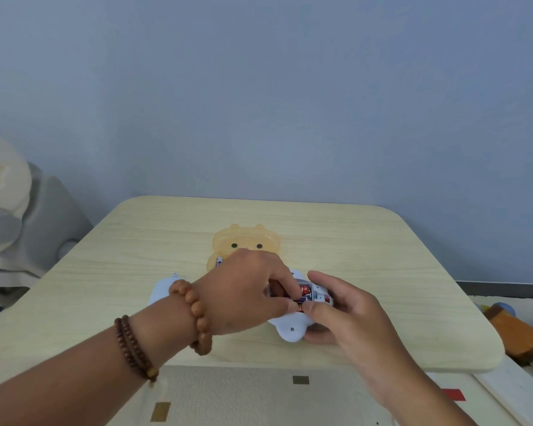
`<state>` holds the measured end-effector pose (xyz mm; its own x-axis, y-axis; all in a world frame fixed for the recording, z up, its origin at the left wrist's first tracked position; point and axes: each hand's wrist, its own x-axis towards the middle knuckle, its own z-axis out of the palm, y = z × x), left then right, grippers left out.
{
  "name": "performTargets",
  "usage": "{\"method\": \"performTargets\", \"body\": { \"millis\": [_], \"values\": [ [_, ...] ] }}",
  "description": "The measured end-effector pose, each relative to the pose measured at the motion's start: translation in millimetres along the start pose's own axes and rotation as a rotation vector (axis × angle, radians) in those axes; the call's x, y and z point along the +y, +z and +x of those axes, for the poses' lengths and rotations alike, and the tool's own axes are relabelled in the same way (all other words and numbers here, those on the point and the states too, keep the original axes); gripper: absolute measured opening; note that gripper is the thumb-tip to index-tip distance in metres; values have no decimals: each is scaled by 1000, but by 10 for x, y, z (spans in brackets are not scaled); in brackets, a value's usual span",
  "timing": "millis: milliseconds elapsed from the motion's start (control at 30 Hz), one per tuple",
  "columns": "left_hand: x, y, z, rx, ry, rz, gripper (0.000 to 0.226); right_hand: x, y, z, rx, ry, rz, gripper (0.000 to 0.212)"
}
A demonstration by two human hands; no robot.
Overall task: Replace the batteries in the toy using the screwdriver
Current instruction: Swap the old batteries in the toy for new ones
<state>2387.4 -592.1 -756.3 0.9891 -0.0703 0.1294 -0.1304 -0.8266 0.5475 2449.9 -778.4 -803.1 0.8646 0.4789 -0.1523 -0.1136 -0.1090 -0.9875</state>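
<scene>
Your table [382, 256] carries one toy [290, 329], pale blue-white, lying underside up near the front edge with its battery compartment [316, 295] uncovered. Your left hand [243, 290] reaches over it from the left, fingers curled, index and thumb pinching one battery [299, 308] at the front of the compartment. Your right hand [345, 315] grips the toy from the right: the thumb tip touches that battery's end and the other fingers curl under the toy's body. A second battery [305, 290], red-labelled, lies inside the compartment behind the first; whether more sit beneath your fingers cannot be told. One orange translucent bear-shaped tray [246, 241] lies just behind the toy, holding a third battery [218, 261]. One pale blue-white plastic piece [162, 289] lies on the table left of your left wrist. Two bracelets noted on the left arm: one large-bead bracelet [197, 315] and one small-bead bracelet [133, 348].
</scene>
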Motion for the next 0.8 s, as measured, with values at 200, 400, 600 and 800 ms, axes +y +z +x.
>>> {"method": "performTargets", "body": {
  "millis": [200, 400, 600, 800],
  "values": [
    [-170, -90, -135, 102, 10, -11, 70, 0, -52, 37, -21, 53, 38, 44],
    [-199, 77, -128, 119, -2, 21, 72, -46, -70, 56, -64, 76, 60, 49],
    [-221, 150, -114, 161, 36, 9, 77, -59, -63, 68, -66, 89, 35, 51],
    [-251, 161, -109, 156, 51, 29, 76, -90, -49, 98, -86, 99, 9, 52]
  ]
}}
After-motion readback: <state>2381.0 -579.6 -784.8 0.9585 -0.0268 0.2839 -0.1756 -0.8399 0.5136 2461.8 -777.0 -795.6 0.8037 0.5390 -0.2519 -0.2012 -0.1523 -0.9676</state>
